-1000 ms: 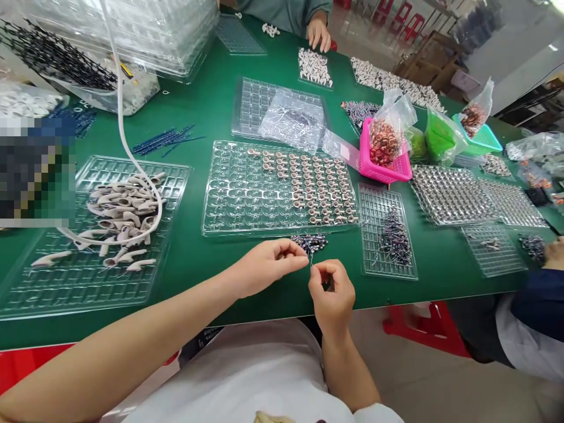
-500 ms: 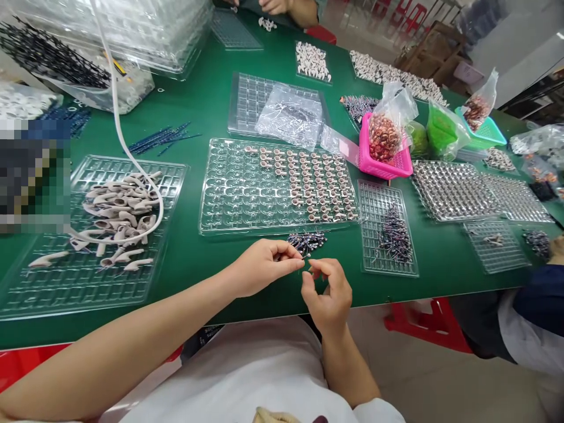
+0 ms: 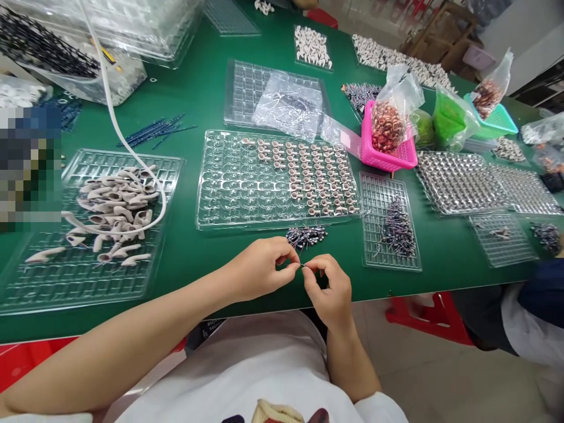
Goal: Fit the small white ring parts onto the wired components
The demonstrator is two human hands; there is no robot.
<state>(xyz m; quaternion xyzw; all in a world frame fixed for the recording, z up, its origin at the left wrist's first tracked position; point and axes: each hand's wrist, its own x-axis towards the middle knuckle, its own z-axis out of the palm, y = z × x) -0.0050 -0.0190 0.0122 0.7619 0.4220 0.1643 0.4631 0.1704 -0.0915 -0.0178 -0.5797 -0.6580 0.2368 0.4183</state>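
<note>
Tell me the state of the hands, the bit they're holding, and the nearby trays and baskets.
Left hand: pinching the thin piece.
Right hand: pinching it too.
Thin piece: held between both hands.
Middle tray: partly filled, mostly toward its right side.
Left tray: heaped with loose beige pieces.
Narrow tray: heaped with thin dark pieces.
Pink basket: open-topped, holding a bag.
Turquoise basket: open-topped, holding another bag.

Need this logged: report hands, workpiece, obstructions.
Left hand, right hand: pinching thin dark wire-like piece. Loose pile of dark wired parts just beyond. Nothing visibly blocking.

The thin piece (image 3: pixel 302 265) between the hands (image 3: pixel 264 267) (image 3: pixel 331 289) is too small to identify.
</note>
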